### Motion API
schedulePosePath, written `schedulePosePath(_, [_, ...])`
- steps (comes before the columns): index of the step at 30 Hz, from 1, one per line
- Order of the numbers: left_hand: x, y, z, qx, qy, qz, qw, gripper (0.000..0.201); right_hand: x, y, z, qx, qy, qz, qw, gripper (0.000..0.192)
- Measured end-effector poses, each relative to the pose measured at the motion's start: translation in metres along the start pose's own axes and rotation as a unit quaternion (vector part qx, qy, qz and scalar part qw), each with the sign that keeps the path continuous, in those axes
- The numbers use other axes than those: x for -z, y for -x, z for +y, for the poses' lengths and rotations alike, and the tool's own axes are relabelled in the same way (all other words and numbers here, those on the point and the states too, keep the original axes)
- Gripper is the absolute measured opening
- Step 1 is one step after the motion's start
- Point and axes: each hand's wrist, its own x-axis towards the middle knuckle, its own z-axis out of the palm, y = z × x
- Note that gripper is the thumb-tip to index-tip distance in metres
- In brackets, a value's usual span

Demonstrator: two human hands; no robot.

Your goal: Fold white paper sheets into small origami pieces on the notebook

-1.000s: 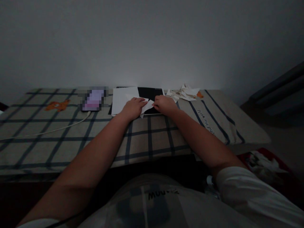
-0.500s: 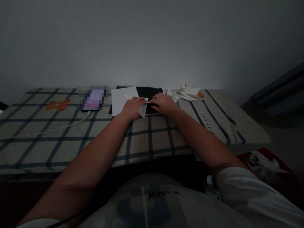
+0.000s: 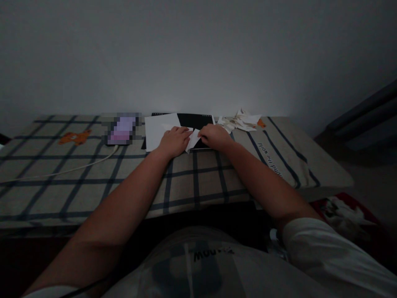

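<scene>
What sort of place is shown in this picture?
Probably a room at home: a beige tablecloth with blue checks, a rectangular phone with a purple screen, and its thin white cable.

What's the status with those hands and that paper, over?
Left hand resting on white paper. Right hand touching small white flap. Paper scraps beside right hand, clear of the flap.

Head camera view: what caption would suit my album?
Left hand on white paper, right hand at a white flap, paper scraps alongside.

Pale sleeves [image 3: 328, 248], dark-lettered shirt [image 3: 245, 269]
</scene>
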Motion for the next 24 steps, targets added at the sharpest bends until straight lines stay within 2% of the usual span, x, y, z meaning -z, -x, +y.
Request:
schedulePosePath(6, [0.0,0.0,-0.001,0.001,0.001,-0.009,1.0,0.055,0.004,0.001,-0.004,0.018,0.011,-0.031,0.999,0.037])
schedulePosePath(16, [0.004,0.002,0.006,0.015,-0.008,-0.023,1.0,0.055,0.016,0.001,-0.014,-0.012,0.031,-0.071,0.997,0.035])
schedulePosePath(19, [0.002,0.002,0.006,0.013,-0.023,-0.02,0.999,0.055,0.012,0.003,-0.011,0.001,0.038,-0.062,0.997,0.034])
schedulePosePath(24, [-0.001,0.003,0.006,0.03,-0.017,0.005,0.999,0.053,0.001,0.004,-0.001,0.044,0.021,0.002,0.999,0.035])
